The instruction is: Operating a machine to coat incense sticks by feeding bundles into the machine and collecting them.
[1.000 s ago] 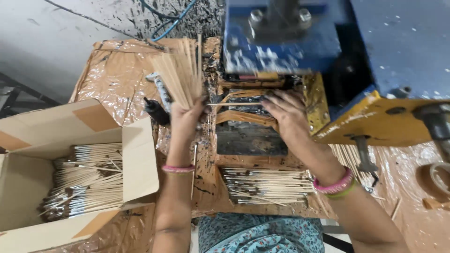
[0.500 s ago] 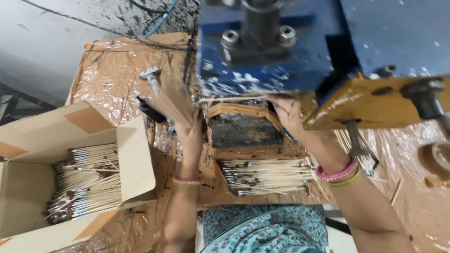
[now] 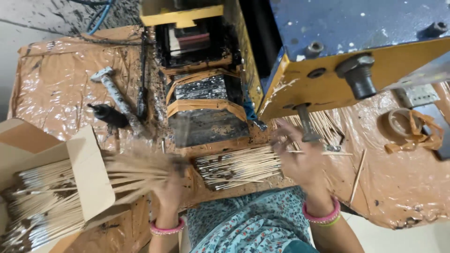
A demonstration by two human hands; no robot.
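Note:
My left hand [image 3: 169, 191] grips a fanned bundle of thin wooden sticks [image 3: 133, 172], blurred by motion, its far ends reaching over the flap of a cardboard box [image 3: 89, 173] at the left. That box holds several more sticks [image 3: 42, 206] with dark tips. My right hand [image 3: 300, 161] is blurred, fingers spread, at the right end of a flat pile of sticks [image 3: 239, 166] lying on the table in front of me. I cannot see anything held in it.
A blue and yellow press machine [image 3: 337, 51] stands over the table, with a dark black block [image 3: 206, 107] under it. A metal tool [image 3: 115, 96] lies on the brown plastic table cover [image 3: 61, 89]. Loose sticks [image 3: 328, 126] and tape rings [image 3: 408, 126] lie at the right.
My left hand has swung the stick bundle down from upright near the machine to the box at the left. My right hand has dropped from the machine to the pile of sticks.

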